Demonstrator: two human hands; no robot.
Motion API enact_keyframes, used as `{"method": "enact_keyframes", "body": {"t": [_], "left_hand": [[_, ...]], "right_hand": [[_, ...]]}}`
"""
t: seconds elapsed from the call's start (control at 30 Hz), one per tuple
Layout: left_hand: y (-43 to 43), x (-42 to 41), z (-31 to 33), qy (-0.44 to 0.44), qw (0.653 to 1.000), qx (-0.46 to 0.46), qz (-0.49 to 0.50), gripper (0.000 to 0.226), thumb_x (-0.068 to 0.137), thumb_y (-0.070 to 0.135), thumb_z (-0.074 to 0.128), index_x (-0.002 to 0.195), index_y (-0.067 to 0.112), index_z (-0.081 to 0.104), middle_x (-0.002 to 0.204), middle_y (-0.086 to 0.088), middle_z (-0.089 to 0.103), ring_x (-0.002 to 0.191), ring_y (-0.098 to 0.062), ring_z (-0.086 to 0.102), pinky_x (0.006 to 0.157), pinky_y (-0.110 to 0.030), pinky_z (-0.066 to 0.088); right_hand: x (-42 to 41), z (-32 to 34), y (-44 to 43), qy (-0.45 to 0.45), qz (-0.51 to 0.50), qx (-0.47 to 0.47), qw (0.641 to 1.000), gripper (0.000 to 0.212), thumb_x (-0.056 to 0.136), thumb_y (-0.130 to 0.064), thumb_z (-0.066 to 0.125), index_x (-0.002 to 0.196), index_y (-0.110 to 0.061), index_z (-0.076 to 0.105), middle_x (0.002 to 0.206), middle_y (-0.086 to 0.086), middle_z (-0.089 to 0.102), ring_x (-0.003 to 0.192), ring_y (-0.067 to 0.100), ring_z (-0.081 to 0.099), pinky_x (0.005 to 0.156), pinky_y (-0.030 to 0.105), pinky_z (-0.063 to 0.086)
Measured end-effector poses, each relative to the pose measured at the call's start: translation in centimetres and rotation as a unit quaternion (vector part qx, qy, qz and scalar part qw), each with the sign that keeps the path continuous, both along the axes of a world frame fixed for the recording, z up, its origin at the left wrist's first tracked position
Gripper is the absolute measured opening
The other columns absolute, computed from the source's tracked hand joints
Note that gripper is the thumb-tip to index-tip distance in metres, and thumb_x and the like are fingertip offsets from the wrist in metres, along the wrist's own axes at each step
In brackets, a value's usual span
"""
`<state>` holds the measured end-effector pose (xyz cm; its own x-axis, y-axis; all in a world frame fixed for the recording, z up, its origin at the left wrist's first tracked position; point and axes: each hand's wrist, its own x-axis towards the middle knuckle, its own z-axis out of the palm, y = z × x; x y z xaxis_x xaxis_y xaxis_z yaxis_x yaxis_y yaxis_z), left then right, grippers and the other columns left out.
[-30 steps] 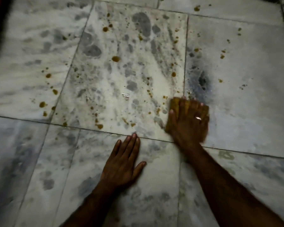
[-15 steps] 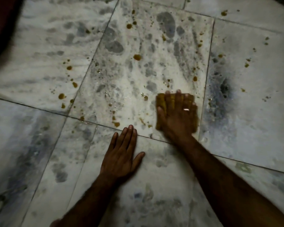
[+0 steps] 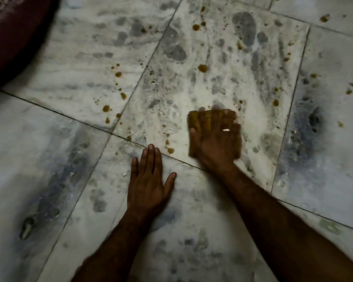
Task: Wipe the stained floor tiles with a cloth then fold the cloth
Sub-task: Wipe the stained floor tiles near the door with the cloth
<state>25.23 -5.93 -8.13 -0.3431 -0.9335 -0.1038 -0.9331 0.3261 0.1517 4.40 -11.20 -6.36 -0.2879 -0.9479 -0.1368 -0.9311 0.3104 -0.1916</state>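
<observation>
A mustard-yellow cloth point(image 3: 193, 121) lies flat on the marble floor tiles point(image 3: 192, 88), mostly covered by my right hand point(image 3: 216, 139), which presses down on it with fingers together; a ring shows on one finger. My left hand point(image 3: 148, 183) rests palm down on the nearer tile, fingers spread, holding nothing. Brown stain drops dot the tiles: a large one point(image 3: 202, 67) beyond the cloth, a group point(image 3: 118, 74) to the left, one point(image 3: 170, 150) just left of my right wrist, more point(image 3: 275, 102) to the right.
A dark red fabric object point(image 3: 12, 37) fills the upper left corner. Dark grout lines point(image 3: 90, 124) cross the floor. A dark smudge point(image 3: 312, 119) marks the tile to the right.
My right hand has slid the cloth leftward across the tile, from the grout line at the right toward the tile's middle. The left hand has stayed planted. The view has shifted.
</observation>
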Motion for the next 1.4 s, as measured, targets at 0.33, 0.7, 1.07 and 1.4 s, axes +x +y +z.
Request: {"method": "enact_keyframes", "body": {"t": [0.33, 0.7, 1.07, 1.4], "left_hand": [[-2.9, 6.5, -0.1, -0.01, 0.997, -0.002, 0.07, 0.081, 0.1, 0.058, 0.021, 0.161, 0.007, 0.008, 0.169, -0.012, 0.005, 0.157, -0.024, 0.005, 0.126, -0.042, -0.004], [-5.1, 10.0, -0.6, -0.016, 0.995, -0.013, 0.099, 0.075, 0.1, 0.051, 0.023, 0.159, 0.003, 0.019, 0.168, -0.016, 0.014, 0.155, -0.028, 0.017, 0.126, -0.047, 0.004], [-10.8, 12.8, -0.4, -0.021, 0.992, -0.025, 0.121, 0.071, 0.101, 0.044, 0.018, 0.158, 0.001, 0.02, 0.167, -0.018, 0.017, 0.155, -0.03, 0.017, 0.125, -0.045, 0.0], [-13.1, 15.1, -0.6, 0.007, 0.983, -0.041, 0.177, 0.075, 0.1, 0.051, 0.012, 0.16, 0.004, 0.009, 0.168, -0.014, 0.01, 0.156, -0.025, 0.009, 0.125, -0.037, -0.011]], "right_hand": [[-1.1, 0.1, 2.4, 0.037, 0.019, 0.028, 0.999, 0.072, 0.098, -0.062, 0.016, 0.163, -0.032, 0.008, 0.172, 0.011, 0.004, 0.158, 0.036, 0.0, 0.124, 0.06, 0.004], [4.1, 0.1, 3.5, 0.055, 0.216, 0.024, 0.975, 0.069, 0.099, -0.062, 0.025, 0.162, -0.034, 0.017, 0.171, 0.008, 0.013, 0.158, 0.032, 0.005, 0.125, 0.057, 0.01], [14.2, -0.3, -2.2, 0.011, 0.293, -0.034, 0.955, 0.063, 0.102, -0.057, 0.032, 0.16, -0.034, 0.026, 0.17, 0.009, 0.017, 0.158, 0.033, 0.006, 0.126, 0.057, 0.005], [16.1, -0.1, -12.1, 0.006, 0.181, 0.013, 0.983, 0.069, 0.102, -0.062, 0.02, 0.162, -0.036, -0.003, 0.172, 0.012, -0.007, 0.157, 0.038, -0.01, 0.123, 0.058, -0.011]]}}
